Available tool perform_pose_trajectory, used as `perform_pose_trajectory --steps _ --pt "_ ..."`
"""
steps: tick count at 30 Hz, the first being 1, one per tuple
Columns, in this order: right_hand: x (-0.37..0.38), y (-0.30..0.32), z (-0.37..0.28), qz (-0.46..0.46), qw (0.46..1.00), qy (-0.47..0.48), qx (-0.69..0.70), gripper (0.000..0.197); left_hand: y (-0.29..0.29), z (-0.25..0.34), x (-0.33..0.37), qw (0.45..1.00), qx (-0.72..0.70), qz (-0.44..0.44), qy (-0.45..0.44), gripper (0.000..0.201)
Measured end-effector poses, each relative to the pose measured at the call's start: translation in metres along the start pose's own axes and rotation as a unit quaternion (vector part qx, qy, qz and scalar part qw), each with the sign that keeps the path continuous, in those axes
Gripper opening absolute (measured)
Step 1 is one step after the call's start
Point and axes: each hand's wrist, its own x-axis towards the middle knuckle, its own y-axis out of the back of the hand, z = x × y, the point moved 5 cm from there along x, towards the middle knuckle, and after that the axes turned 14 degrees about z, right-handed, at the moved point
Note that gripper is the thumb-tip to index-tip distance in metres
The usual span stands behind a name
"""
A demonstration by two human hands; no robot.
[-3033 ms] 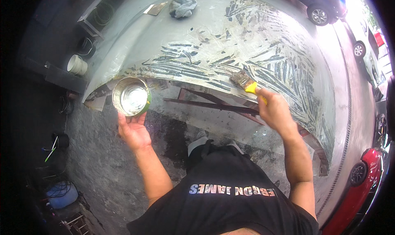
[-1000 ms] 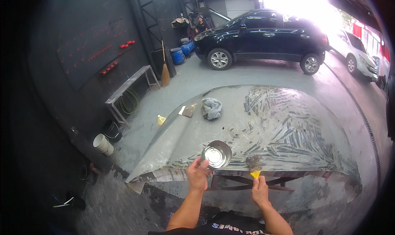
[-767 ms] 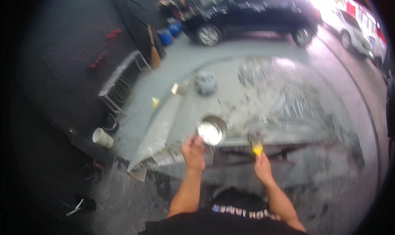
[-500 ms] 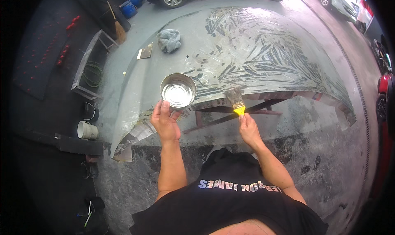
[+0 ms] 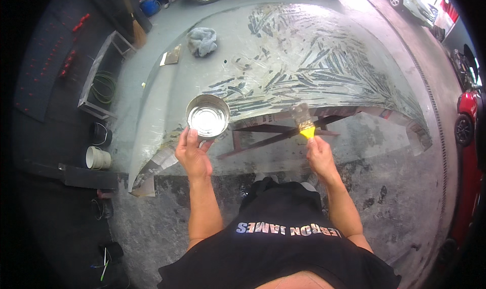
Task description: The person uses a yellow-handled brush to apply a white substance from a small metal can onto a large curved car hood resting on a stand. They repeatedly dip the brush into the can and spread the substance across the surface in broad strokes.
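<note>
My left hand (image 5: 193, 155) is closed round the lower side of a round metal can (image 5: 208, 118), whose open top shows a shiny inside. In my right hand (image 5: 321, 156) is a paintbrush (image 5: 305, 123) with a yellow handle, its bristles pointing away from me over the near edge of a large curved panel (image 5: 167, 89). Whether the bristles touch that edge I cannot tell. Dark streaks cover much of the panel's middle and right. A crumpled grey cloth (image 5: 202, 41) lies on its far left part, beside a small flat plate (image 5: 171, 55).
A crossed dark-red stand (image 5: 263, 140) shows beneath the panel. To the left are a metal frame (image 5: 96, 81) with a green hose (image 5: 104, 88), a white bucket (image 5: 98, 158), a black bucket (image 5: 101, 133) and a broom (image 5: 137, 32). Parked cars line the far side and right, including a red car (image 5: 468, 104).
The paintbrush in my right hand has shifted slightly right. My left hand still holds the can. The whole view has moved a little, and a person's legs now show at the far left.
</note>
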Motion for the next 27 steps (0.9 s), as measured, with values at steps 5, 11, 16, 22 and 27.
perform_pose_trajectory --steps 5,11,16,22,27 --pt "0.019 -0.009 -0.001 0.022 0.997 0.071 -0.028 0.035 -0.009 -0.007 -0.003 0.999 -0.003 -0.033 0.024 0.055" --pt "0.008 0.004 0.019 0.04 0.994 0.09 -0.052 0.029 -0.044 -0.007 0.0 0.988 -0.045 -0.145 0.009 0.061" --pt "-0.03 0.043 -0.112 0.037 0.975 0.219 -0.007 0.02 -0.062 -0.016 0.015 0.97 -0.033 -0.24 0.013 0.066" --pt "-0.065 0.029 -0.203 0.001 0.906 0.412 -0.095 0.022 -0.09 -0.036 0.013 0.94 -0.124 -0.306 0.091 0.059" --pt "-0.061 -0.007 -0.208 0.0 0.872 0.432 -0.229 0.01 -0.104 -0.045 0.002 0.927 -0.141 -0.343 0.057 0.069"
